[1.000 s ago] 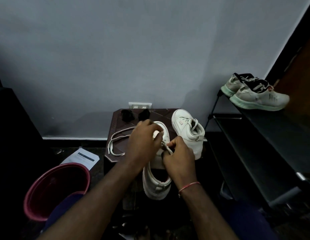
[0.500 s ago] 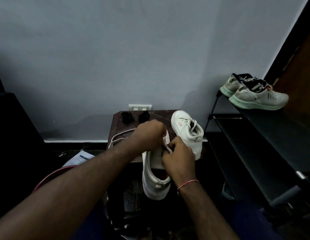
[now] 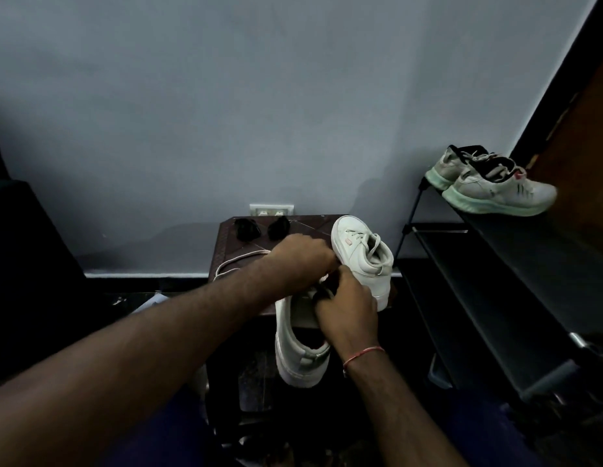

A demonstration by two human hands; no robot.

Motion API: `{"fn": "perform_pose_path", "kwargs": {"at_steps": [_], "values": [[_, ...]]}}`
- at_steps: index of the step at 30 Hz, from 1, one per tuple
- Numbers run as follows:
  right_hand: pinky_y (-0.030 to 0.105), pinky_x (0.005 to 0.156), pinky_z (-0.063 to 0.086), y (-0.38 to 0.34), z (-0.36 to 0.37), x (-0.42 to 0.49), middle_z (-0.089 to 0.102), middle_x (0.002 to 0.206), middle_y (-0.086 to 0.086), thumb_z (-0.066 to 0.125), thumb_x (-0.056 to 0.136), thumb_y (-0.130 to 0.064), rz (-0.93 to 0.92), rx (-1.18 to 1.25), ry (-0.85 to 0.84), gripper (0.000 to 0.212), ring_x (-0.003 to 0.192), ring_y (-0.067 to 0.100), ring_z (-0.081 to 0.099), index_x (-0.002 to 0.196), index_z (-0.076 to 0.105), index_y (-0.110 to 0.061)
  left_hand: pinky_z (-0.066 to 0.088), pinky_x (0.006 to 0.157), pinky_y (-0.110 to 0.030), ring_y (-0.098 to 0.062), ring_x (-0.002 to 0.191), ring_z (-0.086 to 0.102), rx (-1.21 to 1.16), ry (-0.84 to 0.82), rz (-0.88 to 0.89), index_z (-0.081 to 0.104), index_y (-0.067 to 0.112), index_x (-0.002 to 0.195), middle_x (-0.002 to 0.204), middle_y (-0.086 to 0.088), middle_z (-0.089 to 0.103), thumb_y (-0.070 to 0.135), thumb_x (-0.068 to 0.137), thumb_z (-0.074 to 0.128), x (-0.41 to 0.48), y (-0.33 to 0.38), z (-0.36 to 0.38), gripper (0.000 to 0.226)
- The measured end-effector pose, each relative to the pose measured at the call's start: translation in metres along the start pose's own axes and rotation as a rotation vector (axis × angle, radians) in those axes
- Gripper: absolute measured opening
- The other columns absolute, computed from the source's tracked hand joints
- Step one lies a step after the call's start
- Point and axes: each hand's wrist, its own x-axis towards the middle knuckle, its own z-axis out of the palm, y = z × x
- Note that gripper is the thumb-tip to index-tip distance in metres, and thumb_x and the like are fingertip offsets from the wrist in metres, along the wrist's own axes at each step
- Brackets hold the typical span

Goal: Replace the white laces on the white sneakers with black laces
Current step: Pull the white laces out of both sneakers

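Observation:
A white sneaker (image 3: 298,335) hangs half off the front edge of a small dark brown table (image 3: 226,241), heel toward me. My left hand (image 3: 300,261) lies curled over its toe end, and my right hand (image 3: 344,305) pinches something at its eyelets; the pinched part is hidden, apparently the white lace. A second white sneaker (image 3: 361,254), still with white laces, stands upright on the table's right side. A loose white lace (image 3: 239,261) trails across the table to the left. Two bundled black laces (image 3: 248,227) (image 3: 279,227) lie at the table's back edge.
A black shoe rack (image 3: 495,281) stands at the right with a pair of white and mint running shoes (image 3: 489,183) on its top shelf. A grey wall with a socket plate (image 3: 271,209) is behind the table. The floor around is dark.
My left arm has swung lower and farther across, hiding the red bucket and paper at the left. Both hands have shifted slightly toward the sneaker's toe end.

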Motion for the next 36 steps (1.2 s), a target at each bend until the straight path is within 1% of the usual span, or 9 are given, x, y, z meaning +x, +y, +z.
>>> {"fn": "perform_pose_path", "kwargs": {"at_steps": [6,11,15,19,22,24,29,32,36], "values": [[0.032,0.070,0.046,0.005,-0.002,0.001,0.067,0.080,-0.002,0.060,0.077,-0.022,0.026,-0.003,0.030,0.010,0.083,0.027,0.062,0.085,0.053,-0.021,0.056,0.057,-0.033,-0.017,0.061,0.067,-1.083,0.401,-0.614,0.063,0.013,0.080,0.079,-0.011,0.072,-0.002,0.079,0.056,-0.003,-0.032,0.022,0.016],[0.035,0.071,0.047,0.000,0.001,0.002,0.066,0.088,0.006,0.058,0.077,-0.024,-0.007,-0.062,0.011,0.013,0.088,0.035,0.060,0.087,0.051,-0.021,0.043,0.097,-0.045,-0.023,0.127,0.046,-0.317,0.034,-0.168,0.046,0.033,0.136,0.137,0.000,0.050,0.016,0.083,0.066,-0.009,-0.030,0.017,0.059],[0.038,0.074,0.050,-0.001,0.000,0.004,0.068,0.093,0.008,0.059,0.074,-0.027,-0.015,-0.061,0.001,0.024,0.093,0.037,0.060,0.096,0.054,-0.020,0.038,0.091,-0.038,-0.021,0.116,0.049,0.021,-0.013,0.054,0.064,0.027,0.110,0.119,0.003,0.059,0.019,0.090,0.054,-0.005,-0.012,0.004,0.024],[0.037,0.070,0.046,0.000,0.000,0.002,0.067,0.088,0.007,0.058,0.077,-0.027,-0.009,-0.066,0.017,0.015,0.089,0.036,0.059,0.088,0.052,-0.019,0.037,0.082,-0.033,-0.023,0.099,0.062,-0.086,0.078,-0.083,0.062,0.025,0.087,0.097,0.000,0.068,0.016,0.083,0.056,-0.005,-0.015,0.013,0.011],[0.036,0.071,0.048,0.000,0.000,0.002,0.066,0.084,0.003,0.058,0.077,-0.025,-0.007,-0.067,0.026,0.011,0.085,0.032,0.060,0.085,0.052,-0.021,0.047,0.073,-0.032,-0.024,0.089,0.065,-0.632,0.432,-0.543,0.066,0.022,0.092,0.093,-0.001,0.070,0.012,0.085,0.058,-0.010,-0.028,0.017,0.014],[0.035,0.073,0.048,0.000,0.001,0.002,0.066,0.085,0.002,0.057,0.077,-0.024,-0.008,-0.082,0.021,0.010,0.085,0.030,0.060,0.086,0.052,-0.022,0.049,0.072,-0.034,-0.026,0.090,0.064,-0.672,0.462,-0.646,0.066,0.019,0.097,0.096,-0.004,0.069,0.018,0.090,0.057,-0.012,-0.041,0.019,0.011],[0.033,0.070,0.042,-0.003,0.001,0.002,0.067,0.089,0.005,0.058,0.078,-0.026,-0.011,-0.096,0.024,0.012,0.089,0.034,0.060,0.088,0.053,-0.022,0.038,0.096,-0.044,-0.023,0.129,0.039,-0.235,0.088,-0.165,0.047,0.035,0.135,0.138,0.001,0.044,0.028,0.087,0.065,-0.014,-0.032,0.021,0.052],[0.034,0.071,0.045,-0.004,0.000,0.001,0.068,0.092,0.007,0.058,0.078,-0.027,-0.024,-0.107,0.013,0.016,0.092,0.034,0.061,0.093,0.053,-0.022,0.038,0.092,-0.040,-0.019,0.123,0.041,-0.097,0.002,0.023,0.062,0.034,0.121,0.128,0.004,0.052,0.028,0.090,0.059,-0.008,-0.017,0.016,0.032],[0.036,0.071,0.047,-0.003,-0.001,0.001,0.067,0.090,0.007,0.058,0.078,-0.028,-0.026,-0.100,0.007,0.016,0.091,0.035,0.060,0.090,0.051,-0.021,0.036,0.088,-0.038,-0.021,0.113,0.048,0.006,-0.024,0.012,0.066,0.022,0.105,0.112,0.003,0.061,0.021,0.092,0.052,-0.003,-0.012,0.013,0.019]]}}
